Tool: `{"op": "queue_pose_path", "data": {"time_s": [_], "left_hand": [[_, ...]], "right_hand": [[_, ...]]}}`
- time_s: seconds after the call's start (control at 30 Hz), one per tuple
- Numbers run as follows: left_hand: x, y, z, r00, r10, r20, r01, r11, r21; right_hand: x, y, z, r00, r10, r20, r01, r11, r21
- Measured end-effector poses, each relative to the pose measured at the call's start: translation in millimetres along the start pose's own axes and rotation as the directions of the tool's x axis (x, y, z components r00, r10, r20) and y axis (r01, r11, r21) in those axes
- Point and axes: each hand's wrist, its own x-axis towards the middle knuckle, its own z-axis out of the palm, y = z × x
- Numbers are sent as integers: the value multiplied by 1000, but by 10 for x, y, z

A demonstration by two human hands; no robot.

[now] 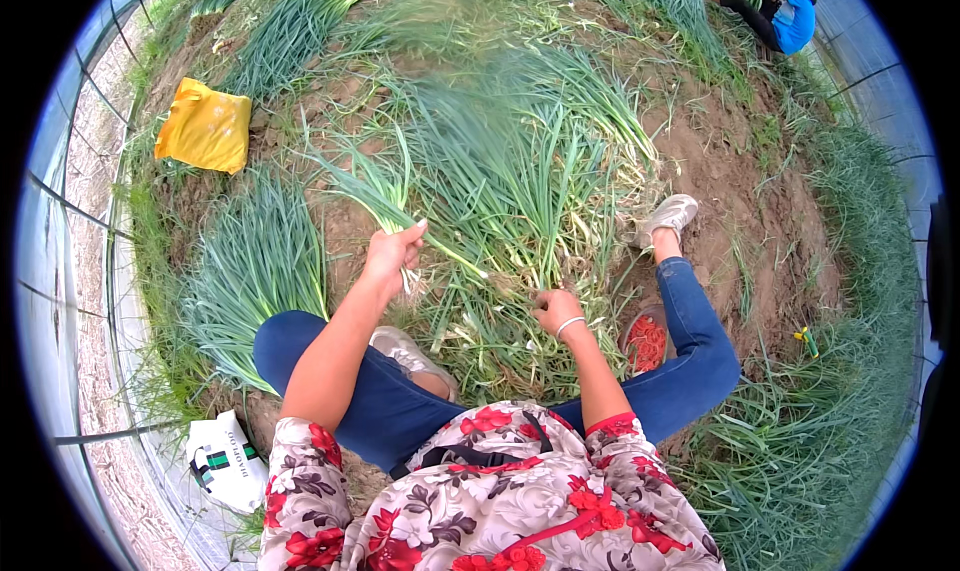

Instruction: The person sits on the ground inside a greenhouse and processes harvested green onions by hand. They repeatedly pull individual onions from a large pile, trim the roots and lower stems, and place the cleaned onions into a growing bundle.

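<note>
My left hand (394, 257) is closed around a small bunch of green onions (379, 202), with leaves pointing up and left and white roots hanging below the fist. One separate stalk (454, 254) reaches from that hand toward the right, its pale root end free. My right hand (559, 310), wearing a bracelet, is curled at the root ends of a large loose pile of green onions (510, 158). Whether its fingers grip a stalk is hidden. Stripped leaves and root trimmings (495, 346) litter the ground between my feet.
Sorted onion bundles lie beside my left knee (255, 271) and farther up (296, 35). A yellow bag (206, 125), a white bag (225, 462), a container of red bands (646, 342) and a small yellow-green object (808, 341) lie around. Another person (787, 20) sits at upper right.
</note>
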Motion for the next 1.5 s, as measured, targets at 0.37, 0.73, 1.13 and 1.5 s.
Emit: {"op": "queue_pose_path", "data": {"time_s": [0.37,0.73,1.13,1.5], "left_hand": [[71,95,-141,991,-63,120,80,987,-136],[-121,-261,-94,925,-248,288,231,969,93],[-183,-345,185,969,-174,176,213,948,-235],[-155,-194,98,978,-82,190,91,995,-40]], "right_hand": [[16,-1119,546,933,-361,2,109,289,951],[128,-1687,554,945,-283,-161,317,689,651],[-553,-1451,371,915,-119,-386,372,617,694],[-224,-629,246,758,-424,-496,516,854,59]]}}
